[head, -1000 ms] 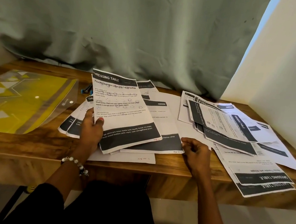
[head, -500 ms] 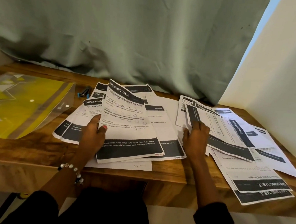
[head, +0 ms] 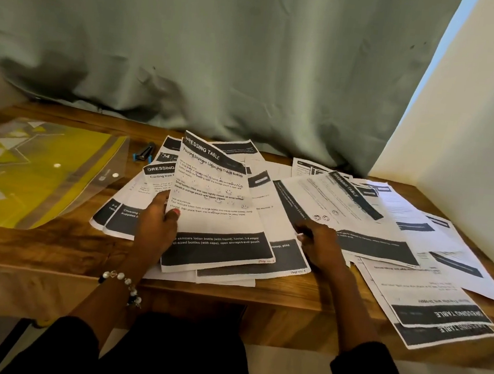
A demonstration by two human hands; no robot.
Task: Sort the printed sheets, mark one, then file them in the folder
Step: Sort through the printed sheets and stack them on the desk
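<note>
Both hands [head: 157, 226] [head: 321, 245] pinch printed sheets [head: 216, 211].

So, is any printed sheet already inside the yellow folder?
No, the yellow folder lies apart at the left, while the printed sheets remain spread on the table.

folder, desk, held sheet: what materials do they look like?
Folder: glossy translucent plastic with a yellow insert; it shows glare and a snap stud. Desk: wood or wood-look laminate, with visible grain and a satin sheen. Held sheet: plain matte printer paper, flexing in the left hand.
</note>
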